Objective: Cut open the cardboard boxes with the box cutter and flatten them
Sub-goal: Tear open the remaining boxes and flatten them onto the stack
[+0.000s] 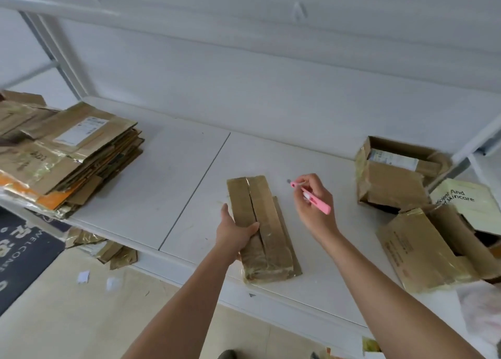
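Box [261, 223] lies flattened at frame centre on worktop [189, 169], left hand [235, 231] gripping its near-left edge, right hand [314, 207] pinching pink box cutter [314, 198]; likely next: move it to flat stack [67, 152] upper left.

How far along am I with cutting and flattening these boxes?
Done: a stack of flattened boxes at the table's left. In hand: your left hand grips a narrow box slit along its top, while your right hand holds the pink cutter. Left: unflattened boxes on the right.
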`<state>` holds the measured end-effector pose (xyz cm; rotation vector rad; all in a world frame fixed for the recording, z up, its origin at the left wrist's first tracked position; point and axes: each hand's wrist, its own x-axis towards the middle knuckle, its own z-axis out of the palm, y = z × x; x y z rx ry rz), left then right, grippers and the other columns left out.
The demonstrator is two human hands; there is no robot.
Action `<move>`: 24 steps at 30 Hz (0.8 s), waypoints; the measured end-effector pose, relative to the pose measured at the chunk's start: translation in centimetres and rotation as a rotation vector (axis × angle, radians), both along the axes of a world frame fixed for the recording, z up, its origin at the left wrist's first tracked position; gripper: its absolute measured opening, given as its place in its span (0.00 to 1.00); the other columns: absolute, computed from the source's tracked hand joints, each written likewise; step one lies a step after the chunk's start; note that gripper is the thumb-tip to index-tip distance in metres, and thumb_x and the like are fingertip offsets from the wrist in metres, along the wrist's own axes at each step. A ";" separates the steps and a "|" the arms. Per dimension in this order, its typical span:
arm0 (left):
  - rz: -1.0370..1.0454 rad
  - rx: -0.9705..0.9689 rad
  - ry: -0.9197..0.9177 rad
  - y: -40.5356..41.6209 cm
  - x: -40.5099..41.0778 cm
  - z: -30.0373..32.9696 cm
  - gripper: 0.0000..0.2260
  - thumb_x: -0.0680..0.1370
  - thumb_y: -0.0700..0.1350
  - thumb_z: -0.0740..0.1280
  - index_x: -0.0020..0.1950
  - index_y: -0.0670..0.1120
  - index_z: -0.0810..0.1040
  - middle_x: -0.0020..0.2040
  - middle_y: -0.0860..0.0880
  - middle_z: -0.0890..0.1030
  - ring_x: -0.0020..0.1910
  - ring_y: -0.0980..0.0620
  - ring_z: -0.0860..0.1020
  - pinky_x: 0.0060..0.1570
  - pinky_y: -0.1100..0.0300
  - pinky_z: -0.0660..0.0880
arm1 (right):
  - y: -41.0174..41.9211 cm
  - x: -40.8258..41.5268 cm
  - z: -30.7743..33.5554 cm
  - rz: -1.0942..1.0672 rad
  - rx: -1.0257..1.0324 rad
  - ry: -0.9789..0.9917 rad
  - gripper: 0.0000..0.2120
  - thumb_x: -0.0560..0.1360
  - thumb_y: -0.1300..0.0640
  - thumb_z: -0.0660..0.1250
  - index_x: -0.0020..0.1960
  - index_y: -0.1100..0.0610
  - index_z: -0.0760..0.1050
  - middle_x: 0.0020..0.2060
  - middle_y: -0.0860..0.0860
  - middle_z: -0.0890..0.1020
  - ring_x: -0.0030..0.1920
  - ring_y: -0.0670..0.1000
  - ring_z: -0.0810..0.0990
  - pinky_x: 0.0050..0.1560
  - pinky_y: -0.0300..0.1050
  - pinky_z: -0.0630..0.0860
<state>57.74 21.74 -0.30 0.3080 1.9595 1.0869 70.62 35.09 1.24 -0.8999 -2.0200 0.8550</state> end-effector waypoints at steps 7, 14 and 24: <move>-0.252 0.050 0.386 -0.6 0.4 -1.7 0.35 0.80 0.51 0.66 0.79 0.61 0.48 0.62 0.46 0.80 0.60 0.46 0.78 0.58 0.53 0.74 | -2.3 -6.8 -1.0 0.094 -0.209 0.189 0.02 0.79 0.66 0.65 0.48 0.66 0.75 0.40 0.46 0.82 0.41 0.39 0.81 0.41 0.33 0.75; -0.256 0.045 0.463 -0.7 0.3 -2.6 0.27 0.83 0.56 0.56 0.79 0.62 0.46 0.46 0.47 0.80 0.46 0.45 0.79 0.47 0.55 0.73 | -1.8 -7.8 -3.3 0.076 -0.215 0.139 0.02 0.79 0.66 0.66 0.48 0.64 0.75 0.47 0.51 0.83 0.47 0.42 0.82 0.46 0.38 0.79; -0.203 0.093 0.493 -1.1 0.4 -3.5 0.21 0.85 0.52 0.47 0.78 0.64 0.50 0.42 0.44 0.81 0.40 0.46 0.79 0.45 0.51 0.76 | -1.8 -8.0 -3.6 0.150 -0.131 0.067 0.01 0.78 0.67 0.65 0.47 0.64 0.75 0.49 0.54 0.83 0.52 0.49 0.82 0.50 0.37 0.78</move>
